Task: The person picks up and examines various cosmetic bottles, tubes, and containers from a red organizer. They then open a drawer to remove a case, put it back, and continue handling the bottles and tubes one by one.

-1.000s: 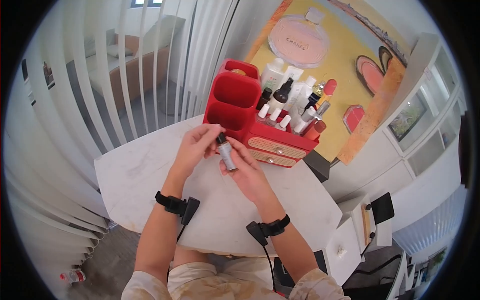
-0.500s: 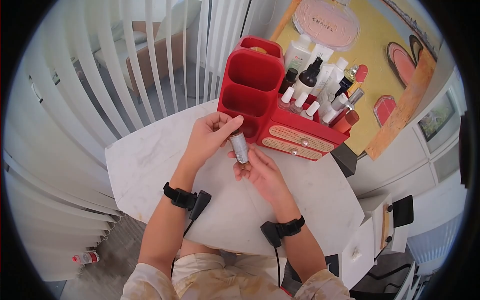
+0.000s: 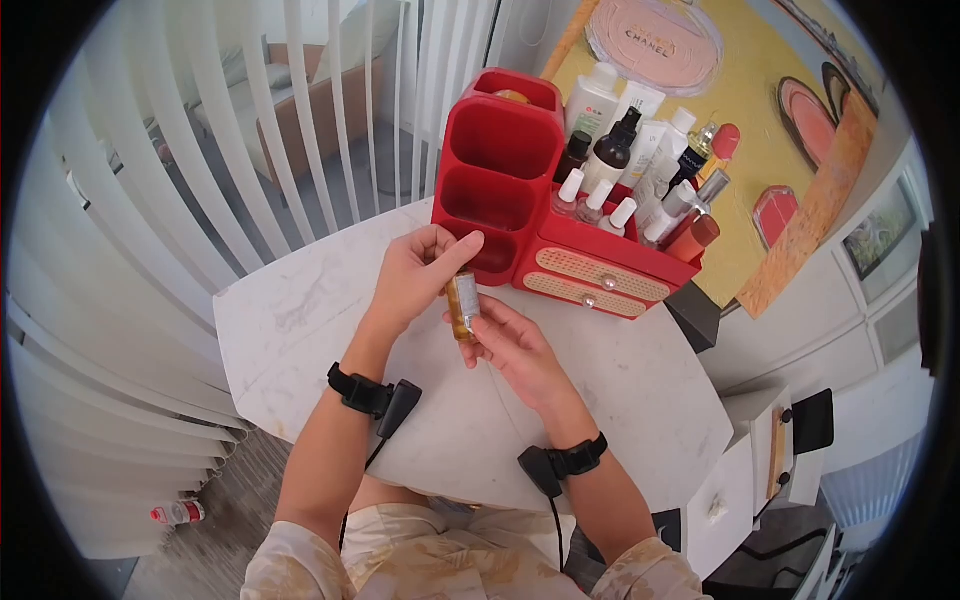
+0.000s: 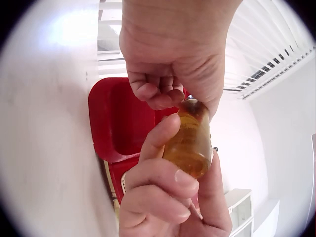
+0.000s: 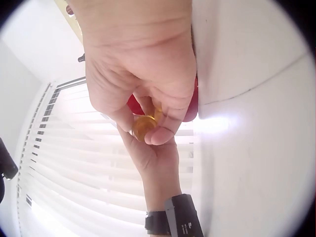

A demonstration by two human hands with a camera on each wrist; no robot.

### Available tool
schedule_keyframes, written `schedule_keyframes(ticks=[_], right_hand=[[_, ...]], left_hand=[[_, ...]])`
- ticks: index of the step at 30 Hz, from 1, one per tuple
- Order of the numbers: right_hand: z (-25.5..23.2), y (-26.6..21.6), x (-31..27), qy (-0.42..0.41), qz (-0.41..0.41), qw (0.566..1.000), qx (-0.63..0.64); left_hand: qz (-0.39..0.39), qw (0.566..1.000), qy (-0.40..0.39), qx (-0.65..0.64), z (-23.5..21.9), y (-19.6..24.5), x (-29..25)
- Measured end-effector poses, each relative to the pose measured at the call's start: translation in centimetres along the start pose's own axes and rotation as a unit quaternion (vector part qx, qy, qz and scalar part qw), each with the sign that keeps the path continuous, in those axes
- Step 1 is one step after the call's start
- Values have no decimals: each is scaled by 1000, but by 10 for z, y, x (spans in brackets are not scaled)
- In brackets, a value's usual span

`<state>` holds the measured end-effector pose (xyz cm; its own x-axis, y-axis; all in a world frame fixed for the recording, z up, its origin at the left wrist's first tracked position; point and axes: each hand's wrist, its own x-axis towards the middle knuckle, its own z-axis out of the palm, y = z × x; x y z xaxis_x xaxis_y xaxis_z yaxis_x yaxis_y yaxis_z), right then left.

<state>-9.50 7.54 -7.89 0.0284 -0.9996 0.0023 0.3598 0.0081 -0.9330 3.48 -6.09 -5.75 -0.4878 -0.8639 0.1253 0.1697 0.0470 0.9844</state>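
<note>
Both hands hold a small amber glass bottle [image 3: 464,305] with a pale label, over the table in front of the red organizer [image 3: 535,240]. My left hand [image 3: 412,275] grips its upper end, thumb on top, and hides the cap. The right hand [image 3: 525,352] pinches the lower part between thumb and fingers. In the left wrist view the bottle [image 4: 190,140] is tilted, showing clear yellow-brown glass and its base. From the right wrist the bottle's round base [image 5: 144,127] peeks out between thumb and fingers.
The organizer's left side has open compartments; its right side bears several bottles [image 3: 610,150], tubes and white-capped nail polishes [image 3: 593,203] above two woven-front drawers [image 3: 585,275]. It stands on a white marble-look table [image 3: 300,340]. Vertical blinds [image 3: 200,200] hang at left; a painting [image 3: 740,140] leans behind.
The bottle has turned about its length, so more amber glass faces the head camera. My left hand has closed further over the black cap. The head view has shifted slightly.
</note>
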Motion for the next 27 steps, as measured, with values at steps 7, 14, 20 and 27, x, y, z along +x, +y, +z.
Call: schedule_keyframes(ticks=[7, 14, 20, 27], right_hand=[[-3, 10, -1, -42, -33, 998, -46], [-2, -1, -5, -94, 13, 993, -67], [2, -34, -24, 20, -97, 982, -161], [-20, -118, -54, 285, -332, 802, -407]], left_hand=[[51, 997, -2, 64, 0, -13, 3], [64, 998, -1, -18, 0, -7, -2], [46, 998, 14, -28, -1, -3, -1], [45, 998, 15, -34, 0, 1, -3]])
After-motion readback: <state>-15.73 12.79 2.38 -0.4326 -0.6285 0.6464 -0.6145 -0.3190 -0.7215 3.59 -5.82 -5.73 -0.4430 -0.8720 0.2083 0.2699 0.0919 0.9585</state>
